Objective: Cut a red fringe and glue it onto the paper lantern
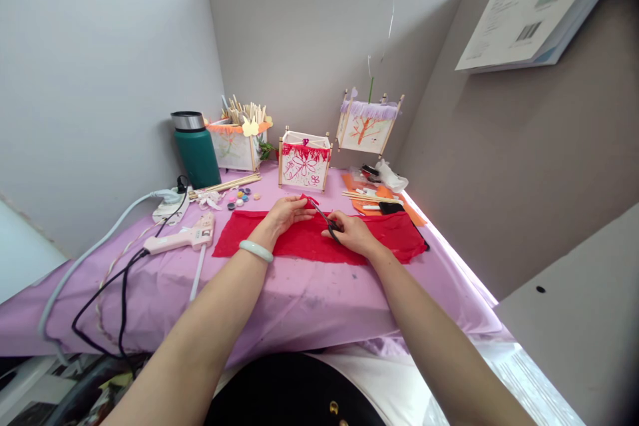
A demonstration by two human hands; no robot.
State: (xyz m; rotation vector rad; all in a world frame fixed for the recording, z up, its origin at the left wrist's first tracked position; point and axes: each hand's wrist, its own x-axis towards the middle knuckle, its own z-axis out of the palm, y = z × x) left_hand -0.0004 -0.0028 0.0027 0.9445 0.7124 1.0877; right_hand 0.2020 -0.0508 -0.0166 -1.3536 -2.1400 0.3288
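Note:
My left hand [289, 214], with a pale bangle [256, 251] on the wrist, pinches a small folded piece of red material [310, 200]. My right hand [349, 231] is closed round the dark handles of a pair of scissors [322, 213], whose blades point up and left to the red piece. Beneath both hands a wide sheet of red crepe paper or thin cloth [249, 229] lies flat across the table. Just behind them stands a white box-shaped lantern [304, 170] with stick edges, a red fringe and a drawn red flower.
A glue gun [184, 237] with trailing cords lies at left, near a power strip [170, 208]. Behind are a green bottle [197, 156], a stick-filled box [232, 148] and several buttons [240, 198]. Another lantern [367, 126] hangs at back right above orange sheets [357, 183]. Grey partitions [319, 46] enclose the purple-covered table [319, 306].

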